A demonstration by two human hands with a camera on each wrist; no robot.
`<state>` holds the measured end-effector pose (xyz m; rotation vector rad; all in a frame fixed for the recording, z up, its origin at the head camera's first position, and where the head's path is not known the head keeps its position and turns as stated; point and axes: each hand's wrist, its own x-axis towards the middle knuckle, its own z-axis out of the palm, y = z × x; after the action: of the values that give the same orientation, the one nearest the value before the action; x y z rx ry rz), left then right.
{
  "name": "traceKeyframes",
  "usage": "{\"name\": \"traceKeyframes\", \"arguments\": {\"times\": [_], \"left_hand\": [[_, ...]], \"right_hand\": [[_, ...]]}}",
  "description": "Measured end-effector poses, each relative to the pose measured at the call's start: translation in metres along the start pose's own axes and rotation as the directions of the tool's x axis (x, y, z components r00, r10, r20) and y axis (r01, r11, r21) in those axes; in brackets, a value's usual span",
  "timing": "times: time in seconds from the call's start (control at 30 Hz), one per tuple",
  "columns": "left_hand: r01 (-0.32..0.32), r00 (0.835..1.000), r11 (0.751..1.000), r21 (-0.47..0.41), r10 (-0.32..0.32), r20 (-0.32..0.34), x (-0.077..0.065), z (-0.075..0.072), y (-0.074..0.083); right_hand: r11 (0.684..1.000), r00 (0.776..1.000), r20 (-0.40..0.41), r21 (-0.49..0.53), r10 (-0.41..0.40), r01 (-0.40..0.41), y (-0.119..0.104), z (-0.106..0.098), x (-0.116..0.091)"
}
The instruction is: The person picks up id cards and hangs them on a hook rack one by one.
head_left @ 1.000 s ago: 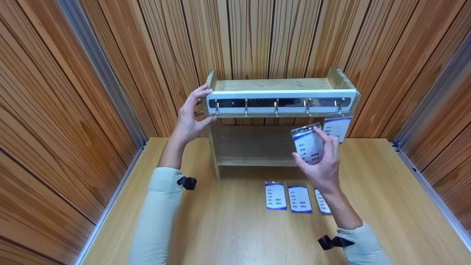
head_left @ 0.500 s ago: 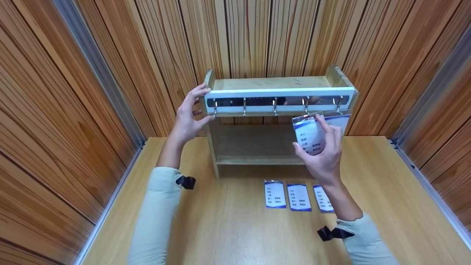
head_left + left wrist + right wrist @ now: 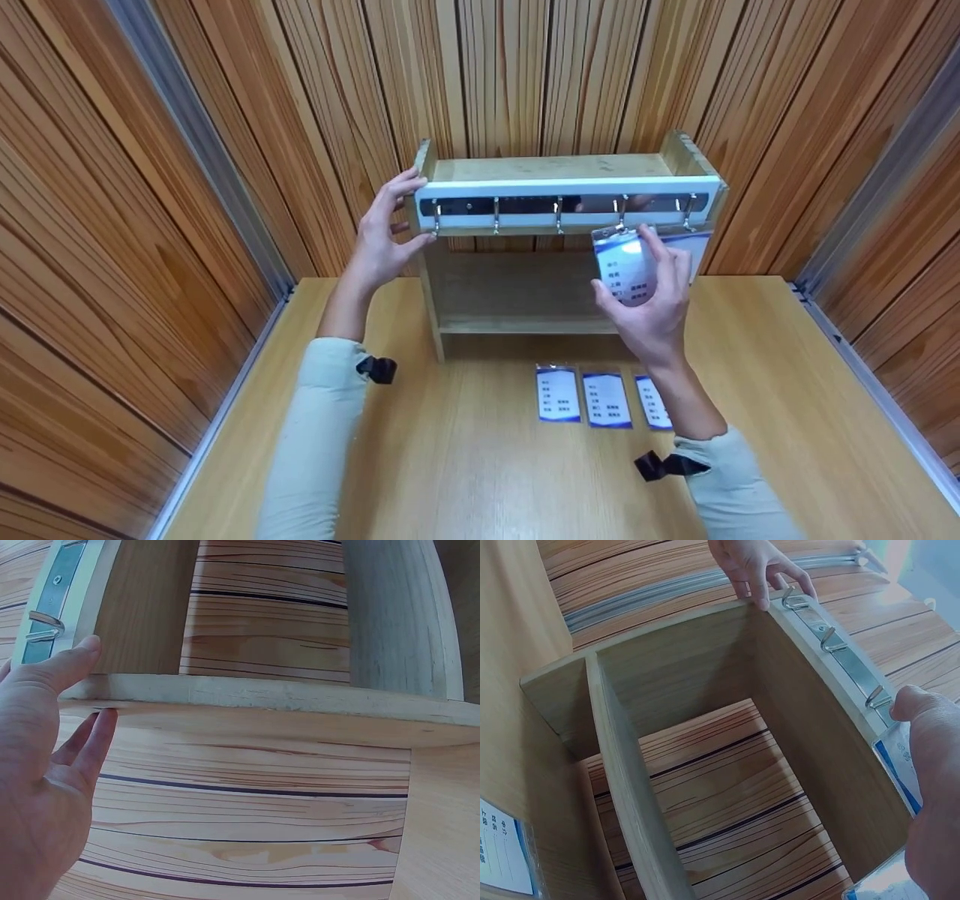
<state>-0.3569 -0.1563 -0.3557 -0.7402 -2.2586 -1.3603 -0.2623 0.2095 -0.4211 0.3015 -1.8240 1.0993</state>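
A wooden shelf (image 3: 555, 166) carries a white rail with a dark strip (image 3: 525, 205) and several metal hooks. My left hand (image 3: 384, 244) grips the shelf's left end, its thumb at the front and its fingers along the outer side; the left wrist view shows the shelf's side edge (image 3: 262, 694) between them. A clear-sleeved badge card (image 3: 619, 266) is pinched between the thumb and fingers of my right hand (image 3: 656, 304). Its top edge meets the lower end of the fourth hook (image 3: 622, 210) from the left. Another badge card (image 3: 696, 246) hangs from the rightmost hook, partly covered by my right hand.
On the table (image 3: 465, 465) before the shelf lie three more badge cards in a row: a left one (image 3: 557, 394), a middle one (image 3: 607, 400) and a right one (image 3: 652, 403) partly hidden by the right forearm. Wood-panelled walls (image 3: 510, 75) close in the back and sides.
My right hand has raised the badge card from below the rail up to the fourth hook. The left hand keeps its hold on the shelf's end.
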Motion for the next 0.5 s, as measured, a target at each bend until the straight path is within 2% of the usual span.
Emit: {"name": "traceKeyframes", "arguments": {"times": [0.27,0.5], "left_hand": [[0.007,1.000,1.000,-0.002,-0.007,0.001,-0.0023,0.0019,-0.0036],[0.012,1.000,1.000,0.000,-0.012,-0.011,-0.0052,-0.0020,-0.0043]], "right_hand": [[1.000,1.000,-0.007,0.004,0.029,-0.029,0.0041,0.0027,-0.0019],[0.999,0.999,0.001,0.025,0.042,-0.042,0.0077,0.0089,-0.0016]]}}
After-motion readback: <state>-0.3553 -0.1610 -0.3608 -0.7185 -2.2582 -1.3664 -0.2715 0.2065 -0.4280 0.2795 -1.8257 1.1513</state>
